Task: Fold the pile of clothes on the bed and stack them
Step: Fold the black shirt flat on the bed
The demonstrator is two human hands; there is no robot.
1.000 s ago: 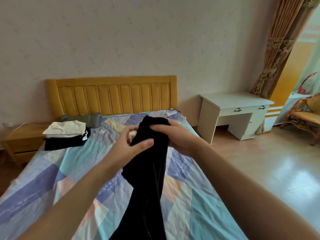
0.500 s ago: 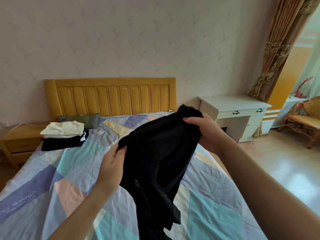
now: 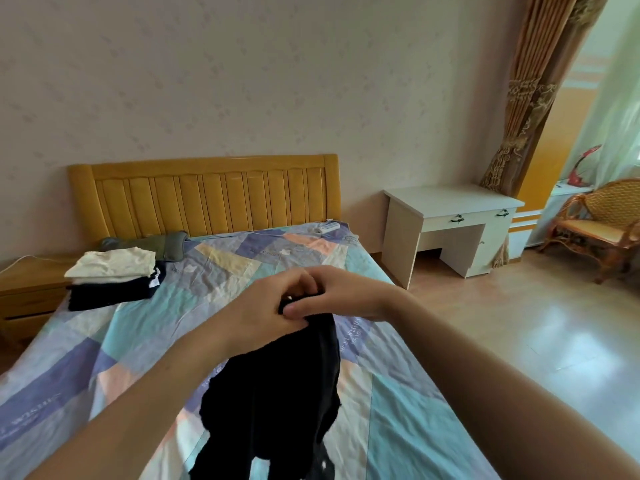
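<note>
Midway over the patchwork-sheeted bed (image 3: 408,410), a person's left hand (image 3: 266,317) and right hand (image 3: 343,294) meet at one bunched top edge of a limp black garment (image 3: 277,403), both with fingers curled in a pinch on the cloth. Neither hand is spread; the two grips touch, so the fabric between them is gathered rather than stretched. From that shared hold the garment hangs straight down towards the person, its long axis running from the hands to the bottom edge of the view, the lower end trailing on or just above the sheet; which, the view does not settle. Up near the yellow wooden headboard (image 3: 204,195), well apart to the left of the hands, sits the stack of folded clothes (image 3: 114,275), cream pieces on top of dark ones. The left hand is the nearer to it. Judged from this, the piece is not yet folded, and the next fold would likely need the hands drawn apart along the top edge.
</note>
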